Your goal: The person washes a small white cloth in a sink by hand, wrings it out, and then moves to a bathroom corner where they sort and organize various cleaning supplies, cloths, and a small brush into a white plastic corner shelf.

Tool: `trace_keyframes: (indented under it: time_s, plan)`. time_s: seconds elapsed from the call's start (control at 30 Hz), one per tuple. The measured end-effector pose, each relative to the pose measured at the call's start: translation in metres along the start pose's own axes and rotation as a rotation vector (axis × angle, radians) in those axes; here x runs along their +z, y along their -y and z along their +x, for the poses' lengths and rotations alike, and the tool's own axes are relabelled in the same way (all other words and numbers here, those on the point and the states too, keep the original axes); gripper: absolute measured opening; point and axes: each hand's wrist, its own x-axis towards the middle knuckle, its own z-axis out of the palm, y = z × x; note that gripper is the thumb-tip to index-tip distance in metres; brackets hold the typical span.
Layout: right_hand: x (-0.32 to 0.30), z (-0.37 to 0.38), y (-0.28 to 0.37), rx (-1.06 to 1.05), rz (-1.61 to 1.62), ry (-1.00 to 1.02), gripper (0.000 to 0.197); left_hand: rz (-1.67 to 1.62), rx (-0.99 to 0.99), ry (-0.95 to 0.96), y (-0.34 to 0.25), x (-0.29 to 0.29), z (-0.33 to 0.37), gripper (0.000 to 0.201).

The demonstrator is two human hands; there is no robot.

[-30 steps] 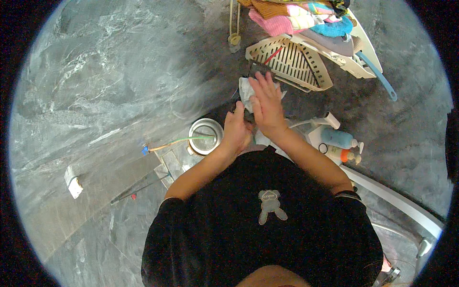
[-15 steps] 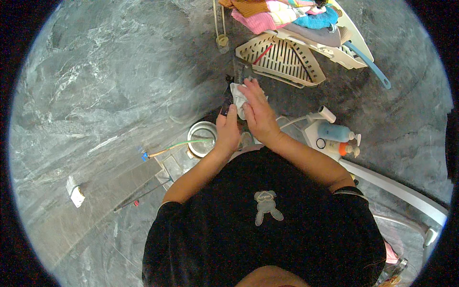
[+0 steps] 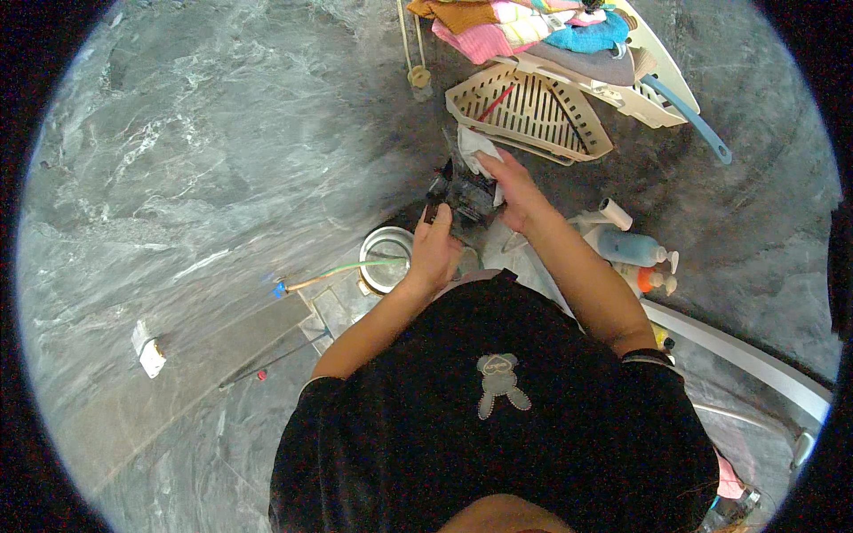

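Note:
My left hand (image 3: 435,255) is closed around the near end of a dark, glossy black object (image 3: 471,192); its exact kind is unclear. A crumpled white cloth or tissue (image 3: 474,149) is pinched in my right hand (image 3: 519,190). The cloth lies against the far right part of the black object, and my right fingers wrap over its edge. Part of the object is hidden behind the cloth and fingers.
A cream slotted corner basket (image 3: 533,107) is on the wall ahead, below a shelf piled with colourful cloths (image 3: 524,35). A white bucket (image 3: 385,260) with a green hose stands low left. Pump bottles (image 3: 629,245) and a pale rail (image 3: 737,346) are at right.
My right hand has moved right and turned, carrying the white cloth to the far edge of the black object, more of which now shows. My left hand keeps its grip.

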Motion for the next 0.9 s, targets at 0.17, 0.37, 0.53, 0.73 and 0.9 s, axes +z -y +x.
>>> trace_keyframes:
  time_s: [0.17,0.37,0.53,0.73,0.9]
  plan:
    - [-0.016,0.014,0.004,-0.378,-0.228,-0.073,0.041,0.203,0.026,0.134,-0.012,0.004,-0.002,0.033]
    - [-0.021,0.004,-0.009,-0.571,-0.561,-0.063,0.029,-0.411,-0.394,0.217,-0.051,0.009,0.005,0.032]
    - [-0.023,0.004,-0.021,-0.746,-0.608,-0.086,0.028,-0.03,-0.333,0.097,-0.042,0.016,0.014,0.031]
    - [-0.026,0.004,-0.02,-0.888,-0.741,-0.291,0.03,-0.02,-0.213,0.047,-0.03,0.037,0.009,0.027]
    - [-0.025,0.0,-0.017,-0.916,-0.76,-0.415,0.028,0.008,-0.231,0.047,-0.027,0.036,0.011,0.033]
